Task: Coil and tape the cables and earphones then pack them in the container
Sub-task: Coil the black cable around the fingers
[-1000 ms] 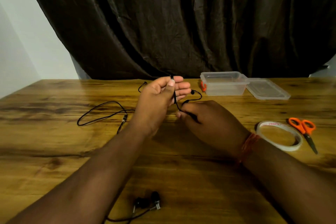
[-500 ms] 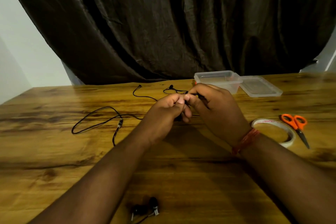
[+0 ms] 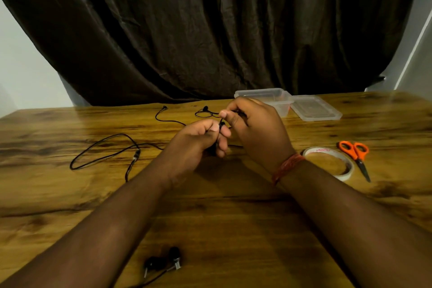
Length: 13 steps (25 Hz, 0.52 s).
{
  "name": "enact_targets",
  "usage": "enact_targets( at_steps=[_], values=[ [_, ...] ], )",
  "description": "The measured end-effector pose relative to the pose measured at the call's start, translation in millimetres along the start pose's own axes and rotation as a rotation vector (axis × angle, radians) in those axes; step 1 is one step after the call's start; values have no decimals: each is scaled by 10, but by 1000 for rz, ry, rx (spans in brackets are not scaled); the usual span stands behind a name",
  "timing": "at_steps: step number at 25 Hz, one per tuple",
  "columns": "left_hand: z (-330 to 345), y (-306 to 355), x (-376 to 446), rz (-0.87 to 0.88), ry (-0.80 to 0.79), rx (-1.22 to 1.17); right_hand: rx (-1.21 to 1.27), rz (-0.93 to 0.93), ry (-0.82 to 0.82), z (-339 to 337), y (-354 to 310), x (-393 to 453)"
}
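A thin black earphone cable (image 3: 109,148) lies in loops on the wooden table (image 3: 210,217), left of my hands. My left hand (image 3: 198,141) grips a small bundle of that cable in its curled fingers. Just right of it, my right hand (image 3: 252,128) pinches the cable between thumb and fingers. Two black earbuds (image 3: 205,108) trail behind the hands. Another pair of black earphones (image 3: 163,263) lies near the front edge. The clear plastic container (image 3: 264,94) stands behind my right hand, partly hidden by it.
The container's clear lid (image 3: 315,111) lies flat to its right. A roll of white tape (image 3: 336,161) and orange-handled scissors (image 3: 356,153) lie to the right of my right wrist. A dark curtain (image 3: 210,30) hangs behind the table.
My right hand has risen from the table towards the container and now pinches the cable above my left hand. My left hand's fingers have curled in round the cable bundle.
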<state>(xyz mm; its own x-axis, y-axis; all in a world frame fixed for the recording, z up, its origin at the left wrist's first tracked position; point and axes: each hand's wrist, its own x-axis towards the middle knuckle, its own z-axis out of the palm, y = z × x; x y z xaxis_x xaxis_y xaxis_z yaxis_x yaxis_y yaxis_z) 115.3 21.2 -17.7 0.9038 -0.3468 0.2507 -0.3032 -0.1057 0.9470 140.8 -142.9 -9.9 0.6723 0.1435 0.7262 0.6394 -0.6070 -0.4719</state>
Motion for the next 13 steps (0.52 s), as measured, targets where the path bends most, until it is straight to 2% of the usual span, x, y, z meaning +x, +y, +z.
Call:
enact_targets(
  at_steps=[8,13],
  values=[
    [23,74,17,60,63,-238,4,52,-99,48,60,-21],
    [-41,78,39,101,152,-388,-81,-28,-230,151,-1,-102]
  ],
)
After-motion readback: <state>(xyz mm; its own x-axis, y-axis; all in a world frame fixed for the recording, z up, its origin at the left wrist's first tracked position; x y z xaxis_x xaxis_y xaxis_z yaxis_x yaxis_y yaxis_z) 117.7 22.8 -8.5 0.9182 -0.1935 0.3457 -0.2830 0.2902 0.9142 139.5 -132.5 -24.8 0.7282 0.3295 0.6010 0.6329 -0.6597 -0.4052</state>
